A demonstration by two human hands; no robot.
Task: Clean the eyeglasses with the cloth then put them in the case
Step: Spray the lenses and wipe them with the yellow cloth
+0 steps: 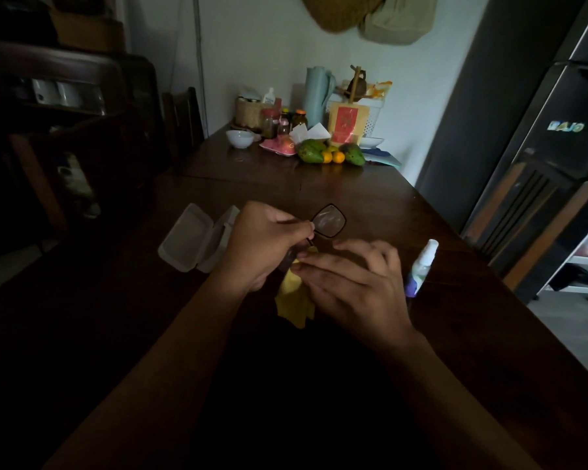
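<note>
Dark-framed eyeglasses (329,220) are held above the dark wooden table (370,205). My left hand (263,244) pinches them at the bridge, so one lens sticks out to the right and the other lens is hidden behind my hands. My right hand (353,283) presses a yellow cloth (294,301) against the hidden lens, and the cloth's loose end hangs down below my fingers. A translucent white glasses case (192,239) lies open on the table just left of my left hand.
A small white spray bottle (421,268) with a purple label stands right of my right hand. Fruit (331,154), jars, a bowl (240,138) and a jug crowd the table's far end. A dark fridge (540,137) and chairs flank the table.
</note>
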